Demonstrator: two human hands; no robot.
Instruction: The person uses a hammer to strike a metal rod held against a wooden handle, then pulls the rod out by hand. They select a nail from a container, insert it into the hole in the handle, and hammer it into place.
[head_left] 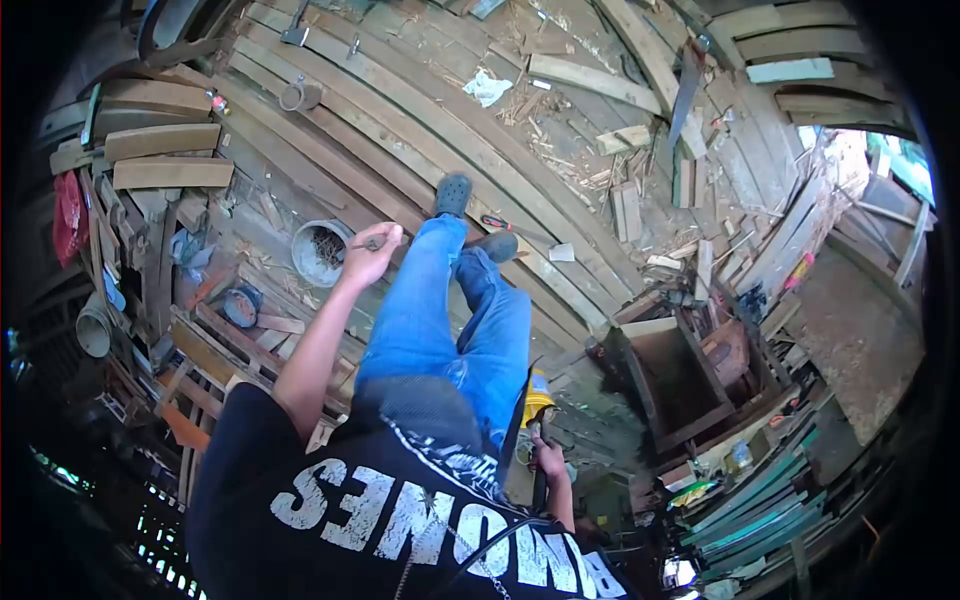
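My left hand point(368, 258) is raised to the left of my knee, its fingers closed round small dark pieces point(375, 242) that look like nails. Just beyond it stands a whitish bucket point(309, 264) with thin brown pieces, seemingly nails, inside. Low beside my right hip, my right hand point(550, 458) is curled round a dark handle point(538, 430); the tool's kind does not show. A yellow packet-like thing point(538, 390) lies right above that hand. Near my shoes, a red-and-black-handled tool point(495, 221) rests on the boards.
Long wooden planks point(400, 130) run diagonally across the floor ahead. A handsaw point(686, 95) leans on timber at upper right, and a hammer point(295, 36) lies at upper left. An open wooden box point(680, 380) stands on the right. Stacked boards point(165, 140) fill the left side.
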